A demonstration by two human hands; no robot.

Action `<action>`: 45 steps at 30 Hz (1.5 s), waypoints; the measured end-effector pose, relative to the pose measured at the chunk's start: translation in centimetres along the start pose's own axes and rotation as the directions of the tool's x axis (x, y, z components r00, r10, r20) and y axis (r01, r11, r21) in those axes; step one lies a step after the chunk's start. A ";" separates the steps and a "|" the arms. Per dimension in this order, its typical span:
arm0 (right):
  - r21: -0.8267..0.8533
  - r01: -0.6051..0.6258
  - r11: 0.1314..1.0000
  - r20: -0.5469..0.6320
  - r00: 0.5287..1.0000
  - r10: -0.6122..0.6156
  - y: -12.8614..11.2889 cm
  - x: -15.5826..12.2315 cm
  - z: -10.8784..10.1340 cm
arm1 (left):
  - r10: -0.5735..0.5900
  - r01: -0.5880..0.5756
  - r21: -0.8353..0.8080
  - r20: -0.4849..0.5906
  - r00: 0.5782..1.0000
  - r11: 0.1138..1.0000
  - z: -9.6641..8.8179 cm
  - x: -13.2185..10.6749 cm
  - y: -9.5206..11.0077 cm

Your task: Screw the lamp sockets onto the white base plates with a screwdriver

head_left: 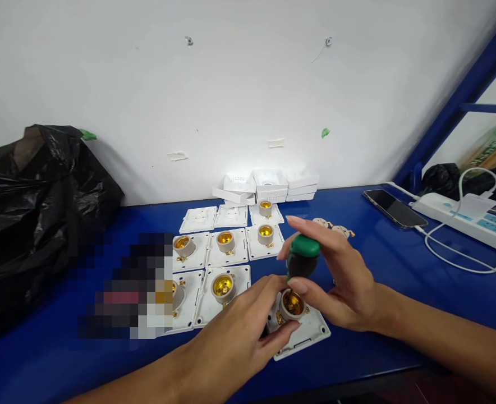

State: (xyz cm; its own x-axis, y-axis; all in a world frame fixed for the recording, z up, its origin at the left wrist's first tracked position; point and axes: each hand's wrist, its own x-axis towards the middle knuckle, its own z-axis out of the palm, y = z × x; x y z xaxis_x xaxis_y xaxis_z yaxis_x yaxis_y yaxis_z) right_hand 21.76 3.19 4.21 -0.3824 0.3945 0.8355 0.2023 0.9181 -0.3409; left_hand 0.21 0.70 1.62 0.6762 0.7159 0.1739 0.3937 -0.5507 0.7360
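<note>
My right hand (344, 280) is closed around the green and black handle of a screwdriver (304, 255), which stands roughly upright. Its tip is hidden inside or behind a round lamp socket (293, 306) with a brass-coloured lining. My left hand (239, 325) grips this socket, fingers behind and thumb in front. Under the socket lies a square white plate (309, 339) near the table's front edge. Farther left and back, more white plates carry similar sockets, among them one lamp socket (223, 287) just beyond my left hand.
White box-shaped covers (270, 185) are stacked against the wall, with plain plates (198, 219) before them. Loose sockets (340, 231) lie behind my right hand. A phone (389, 207), cable and power strip (471, 221) are at right. A black plastic bag (41, 224) fills the left.
</note>
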 end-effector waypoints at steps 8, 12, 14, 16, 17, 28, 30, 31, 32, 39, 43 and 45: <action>0.041 0.083 0.996 -0.059 0.995 -0.080 0.2 0.6 0.0 | 0.011 -0.011 -0.014 0.005 1.000 1.000 -0.1 0.0 0.0; 0.047 0.063 0.997 -0.046 0.997 -0.060 0.1 0.8 0.1 | -0.006 0.006 -0.008 0.013 1.000 1.000 0.0 0.0 0.0; 0.023 0.073 0.997 -0.115 0.991 -0.070 0.0 0.8 0.2 | 0.002 -0.002 -0.004 0.016 1.000 1.000 0.0 0.1 -0.1; 0.001 0.074 0.997 -0.145 0.987 -0.073 -0.1 0.7 0.1 | 0.008 -0.009 0.006 0.019 1.000 1.000 -0.1 0.1 0.0; -0.006 0.065 0.998 -0.131 0.989 -0.065 -0.1 0.7 0.1 | 0.009 -0.009 0.013 0.020 1.000 1.000 -0.1 0.2 0.0; 0.059 0.100 0.993 -0.144 0.985 -0.090 0.5 0.3 0.3 | 0.012 -0.012 0.015 0.036 0.999 1.000 -0.1 0.2 0.0; 0.054 0.066 0.996 -0.070 0.996 -0.062 0.5 0.4 0.2 | -0.011 0.010 0.022 0.043 0.999 1.000 -0.3 0.3 0.1; 0.048 0.046 0.998 -0.038 0.998 -0.044 0.4 0.4 0.1 | -0.020 0.019 0.022 0.046 0.999 1.000 -0.4 0.3 0.2; 0.047 0.034 0.998 -0.023 0.999 -0.033 0.4 0.5 0.1 | -0.024 0.023 0.021 0.053 0.998 1.000 -0.4 0.4 0.3; 0.049 0.054 0.997 -0.023 0.998 -0.053 -0.1 0.9 0.0 | 0.008 -0.009 0.014 0.033 0.999 1.000 -0.1 0.2 0.0; 0.025 0.039 0.999 -0.008 0.999 -0.039 -0.2 0.8 0.0 | 0.024 -0.024 0.015 0.018 1.000 1.000 0.0 0.1 -0.1; 0.031 0.024 0.999 -0.012 1.000 -0.023 -0.2 0.7 0.0 | 0.034 -0.034 0.016 0.021 0.999 0.999 0.0 0.2 -0.1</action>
State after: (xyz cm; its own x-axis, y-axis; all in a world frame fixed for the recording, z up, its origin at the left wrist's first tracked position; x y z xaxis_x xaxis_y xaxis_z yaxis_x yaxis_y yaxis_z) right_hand 21.47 3.33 4.87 -0.3765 0.3726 0.8482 0.1654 0.9279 -0.3342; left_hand 0.26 0.87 1.59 0.7018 0.6880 0.1849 0.3807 -0.5815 0.7190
